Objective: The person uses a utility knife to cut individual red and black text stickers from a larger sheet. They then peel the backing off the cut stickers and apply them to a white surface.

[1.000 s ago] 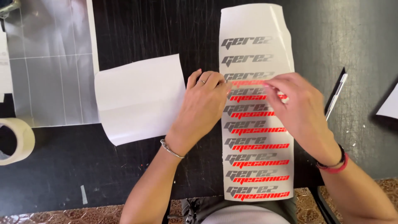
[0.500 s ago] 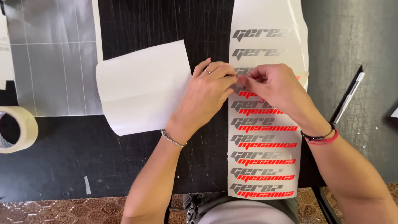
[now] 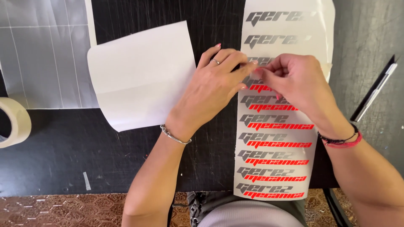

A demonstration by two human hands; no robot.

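A long white sticker sheet (image 3: 277, 138) with rows of grey and red lettering lies upright on the black table (image 3: 139, 155). My left hand (image 3: 212, 90) rests on its left edge, fingertips pressing the sheet near the third row. My right hand (image 3: 294, 86) is pinched over the same row, holding a small thin red strip (image 3: 263, 69) of sticker between thumb and fingers. The lettering under both hands is hidden. The upper rows show only grey lettering; the lower rows show grey and red.
A blank white sheet (image 3: 141, 75) lies left of my left hand. A grey gridded sheet (image 3: 44, 54) is at far left, a roll of masking tape (image 3: 12, 122) at the left edge. A black and silver craft knife (image 3: 376, 90) lies at right.
The view has drifted so the sheets sit more to the right and lower. Both hands moved up the sticker sheet by about a row, fingertips closing together on the red strip.
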